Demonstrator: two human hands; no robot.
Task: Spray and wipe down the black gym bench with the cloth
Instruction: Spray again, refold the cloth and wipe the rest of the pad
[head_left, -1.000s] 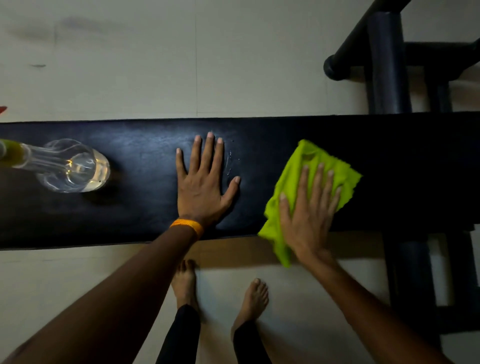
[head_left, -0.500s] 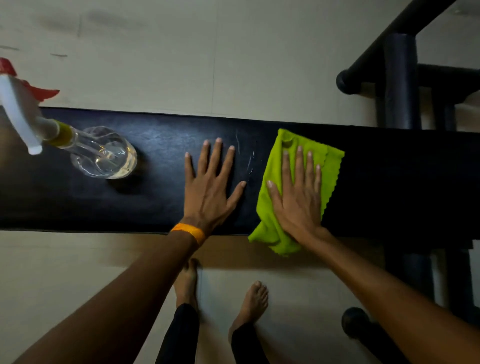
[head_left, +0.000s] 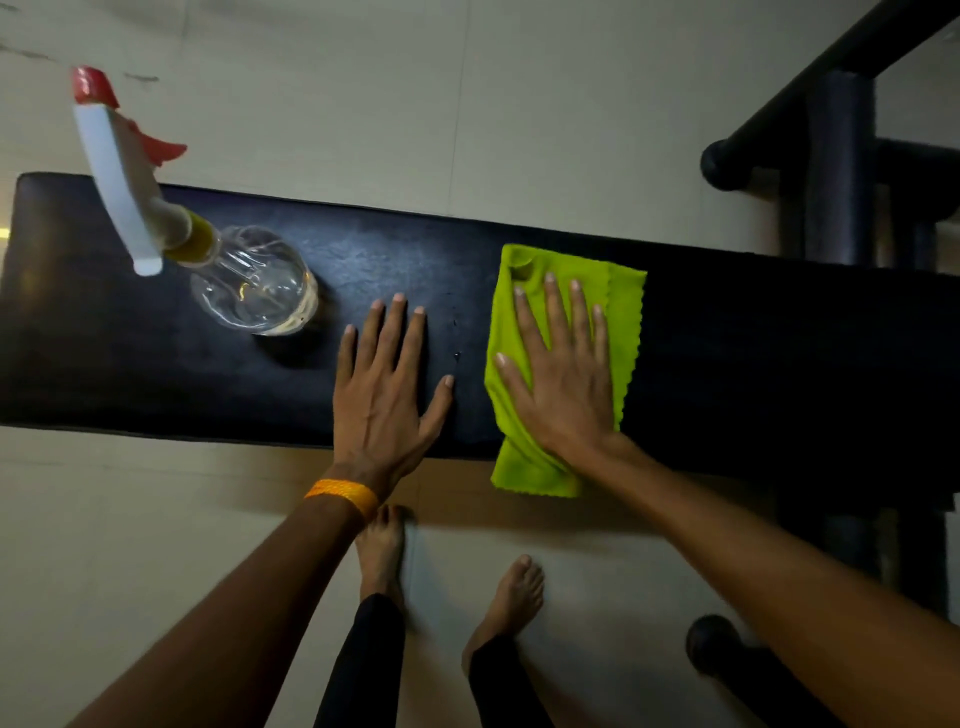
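Pressing cloth (head_left: 621, 306) flat, right hand (head_left: 566, 384); spray bottle (head_left: 254, 280) beside left hand (head_left: 382, 400).

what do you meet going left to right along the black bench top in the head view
clear plastic spray bottle with white and red trigger → left hand flat on the bench → right hand pressing the lime green cloth

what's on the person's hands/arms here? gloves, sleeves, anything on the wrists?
No gloves: left hand and right hand are bare. No sleeves in view on either forearm. Only item worn is an orange braided wristband on the left wrist. No rings or watch visible.
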